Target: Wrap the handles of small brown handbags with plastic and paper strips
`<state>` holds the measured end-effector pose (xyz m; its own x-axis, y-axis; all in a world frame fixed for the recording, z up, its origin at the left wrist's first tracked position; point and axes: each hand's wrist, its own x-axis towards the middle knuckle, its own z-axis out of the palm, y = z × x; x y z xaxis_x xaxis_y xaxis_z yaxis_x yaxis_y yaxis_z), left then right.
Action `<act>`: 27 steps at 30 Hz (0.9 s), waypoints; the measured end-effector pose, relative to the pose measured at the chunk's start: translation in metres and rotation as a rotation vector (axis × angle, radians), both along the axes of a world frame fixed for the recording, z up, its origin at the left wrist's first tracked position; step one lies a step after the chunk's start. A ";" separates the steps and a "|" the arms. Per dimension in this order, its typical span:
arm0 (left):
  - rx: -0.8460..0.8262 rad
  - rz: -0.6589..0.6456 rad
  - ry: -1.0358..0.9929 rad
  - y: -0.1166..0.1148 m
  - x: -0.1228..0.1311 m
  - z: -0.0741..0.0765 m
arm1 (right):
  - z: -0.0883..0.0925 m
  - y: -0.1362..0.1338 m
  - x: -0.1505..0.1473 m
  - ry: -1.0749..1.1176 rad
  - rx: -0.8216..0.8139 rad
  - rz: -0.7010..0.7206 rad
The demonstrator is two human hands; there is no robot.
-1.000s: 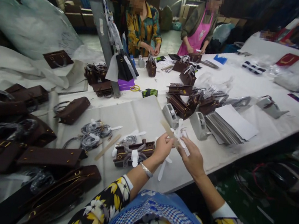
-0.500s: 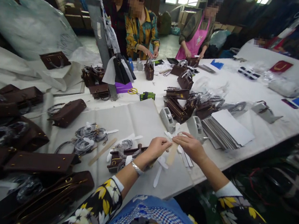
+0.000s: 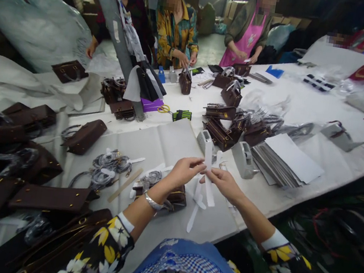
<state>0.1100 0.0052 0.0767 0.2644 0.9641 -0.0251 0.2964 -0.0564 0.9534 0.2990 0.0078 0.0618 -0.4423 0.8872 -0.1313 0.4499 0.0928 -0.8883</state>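
My left hand (image 3: 184, 172) and my right hand (image 3: 223, 182) meet over the white table (image 3: 309, 110), both pinching white paper strips (image 3: 208, 184) that hang down between them. Just below my left wrist lies a small brown handbag (image 3: 173, 195) with wrapped handles. Two white tape dispensers (image 3: 207, 143) stand beyond my fingers. A wooden stick (image 3: 125, 185) lies to the left, near bundles of wrapped chain straps (image 3: 109, 162).
Many brown handbags (image 3: 26, 168) pile up at the left, more sit mid-table (image 3: 224, 129). A stack of white card sheets (image 3: 284, 158) lies right of the dispensers. Three people work at the far side. A grey post (image 3: 121, 36) rises from the table.
My hands rose slightly and the wooden stick is gone from them; they now hold white strips upright between the fingertips. A third person came into view at the far left.
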 end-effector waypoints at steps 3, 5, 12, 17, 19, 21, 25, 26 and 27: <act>-0.092 0.027 -0.139 -0.004 -0.018 0.014 | 0.012 -0.008 -0.035 0.077 0.025 0.114; -0.113 0.136 -0.198 -0.007 -0.039 0.023 | 0.019 -0.008 -0.048 0.032 0.241 0.097; -0.134 0.341 0.196 -0.061 -0.168 0.012 | 0.000 -0.005 -0.051 -0.196 0.464 0.245; -0.500 0.194 0.298 -0.124 -0.218 -0.031 | -0.051 -0.022 -0.064 -0.138 0.324 0.461; -0.610 0.129 0.312 -0.134 -0.220 -0.043 | -0.069 -0.026 -0.073 -0.107 0.362 0.494; -0.624 0.066 0.282 -0.132 -0.216 -0.049 | -0.081 -0.029 -0.080 -0.131 0.418 0.526; -0.582 -0.102 0.130 -0.110 -0.202 -0.059 | -0.093 -0.033 -0.089 -0.190 0.481 0.558; -0.588 -0.133 0.095 -0.104 -0.198 -0.063 | -0.095 -0.035 -0.090 -0.197 0.490 0.548; -0.593 -0.155 0.070 -0.098 -0.193 -0.067 | -0.097 -0.037 -0.091 -0.209 0.502 0.530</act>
<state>-0.0829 -0.0929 0.0096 0.3785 0.7312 -0.5675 0.3901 0.4299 0.8142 0.2075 -0.0288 -0.0347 -0.8363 0.5382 0.1046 0.3866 0.7142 -0.5835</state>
